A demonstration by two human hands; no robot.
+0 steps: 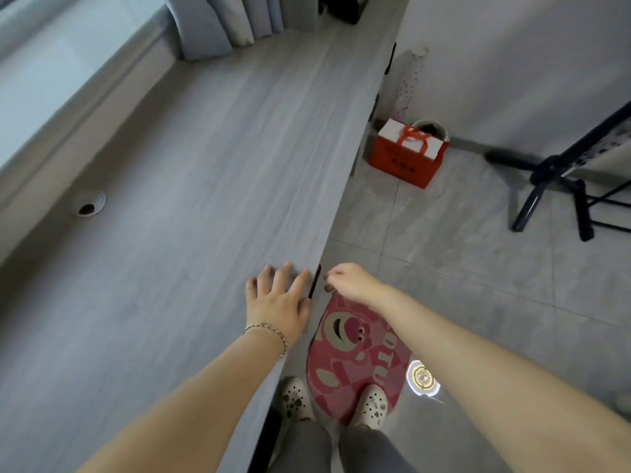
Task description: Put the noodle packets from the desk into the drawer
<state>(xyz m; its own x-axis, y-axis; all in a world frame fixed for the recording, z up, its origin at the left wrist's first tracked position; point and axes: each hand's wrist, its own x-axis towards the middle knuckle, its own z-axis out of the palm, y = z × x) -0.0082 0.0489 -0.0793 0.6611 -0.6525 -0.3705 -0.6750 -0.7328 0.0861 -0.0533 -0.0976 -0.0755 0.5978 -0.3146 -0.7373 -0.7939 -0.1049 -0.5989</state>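
Two hands (278, 302) (351, 281) at one desk (170, 199) edge.

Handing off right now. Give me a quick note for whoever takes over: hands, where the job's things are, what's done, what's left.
Left hand: flat on the desk by its front edge, fingers spread, holding nothing.
Right hand: off the edge, fingers curled beside the dark handle under the desktop; I cannot tell whether it touches it.
Noodle packets: none in view; the visible desk top is bare.
Drawer: no open drawer shows.
Done: likely the packets are off the desk, though I cannot see them stowed.
Left: check the drawer holds them and is fully shut.
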